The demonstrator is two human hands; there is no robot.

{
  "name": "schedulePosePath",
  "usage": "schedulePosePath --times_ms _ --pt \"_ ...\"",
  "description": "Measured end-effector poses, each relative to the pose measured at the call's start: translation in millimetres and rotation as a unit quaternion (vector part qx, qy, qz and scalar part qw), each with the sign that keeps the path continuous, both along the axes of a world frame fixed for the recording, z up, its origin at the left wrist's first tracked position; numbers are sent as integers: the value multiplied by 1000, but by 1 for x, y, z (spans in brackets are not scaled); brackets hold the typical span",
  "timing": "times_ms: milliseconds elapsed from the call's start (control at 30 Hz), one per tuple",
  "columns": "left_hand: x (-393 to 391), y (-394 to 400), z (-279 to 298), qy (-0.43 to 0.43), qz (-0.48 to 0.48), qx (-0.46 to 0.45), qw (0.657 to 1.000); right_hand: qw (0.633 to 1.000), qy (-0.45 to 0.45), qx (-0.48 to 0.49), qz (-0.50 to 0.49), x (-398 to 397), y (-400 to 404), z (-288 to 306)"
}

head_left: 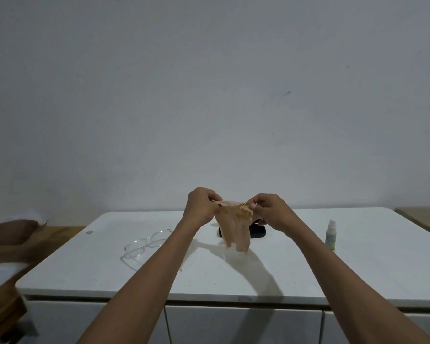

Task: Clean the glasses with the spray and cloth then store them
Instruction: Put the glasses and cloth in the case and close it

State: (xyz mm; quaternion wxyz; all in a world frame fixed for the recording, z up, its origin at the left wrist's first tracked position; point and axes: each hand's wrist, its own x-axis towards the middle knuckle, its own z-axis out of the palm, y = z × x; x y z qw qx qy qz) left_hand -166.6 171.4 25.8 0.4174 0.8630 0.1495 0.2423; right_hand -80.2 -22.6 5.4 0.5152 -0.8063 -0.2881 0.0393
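I have the cloth (235, 227) up off the table (308, 276), stretched between both hands: my left hand (201, 207) pinches one top corner, my right hand (268, 211) pinches the other, fingers curled in tight on the fabric, and the rest of it hangs loose below my fingertips. It is a thin tan piece, and I cannot tell from here whether it is damp or dry.

The glasses (144, 244) lie on the white top below and well to the left of my left fingers, clear-framed, resting flat, touched by neither hand. A dark case (257, 232) sits on the table right behind the hanging cloth, partly hidden by it, just under my right fingers; I cannot see whether it stands open. The spray bottle (331, 235) stands upright off to the right of my right hand, well apart from it, cap on as far as I can make out.

My reading: I am only opening out the cloth, so the job looks to be near its start. Nothing shows whether the lenses have been sprayed. Wiping both lenses and putting the glasses into the case are plainly left to do.
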Motion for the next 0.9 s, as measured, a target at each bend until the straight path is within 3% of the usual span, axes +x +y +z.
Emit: schedulePosePath --times_ms 133,267,367,600,767,900 --pt "1 5 -4 -18 10 12 1000 997 -8 -66 49 0 -5 1" --pt "1 14 -7 27 -11 3 1000 990 -46 -125 43 3 -7 5" --pt "2 20 -7 65 -34 7 997 992 -64 -111 12 5 -8 10" --pt "8 24 -6 -3 -45 -101 994 994 -75 -19 -72 20 -3 6" --pt "16 24 -4 -51 -53 -83 994 994 -82 6 -69 25 -4 9" --pt "14 29 -25 37 -130 -20 991 993 -24 -114 14 22 -16 -1"
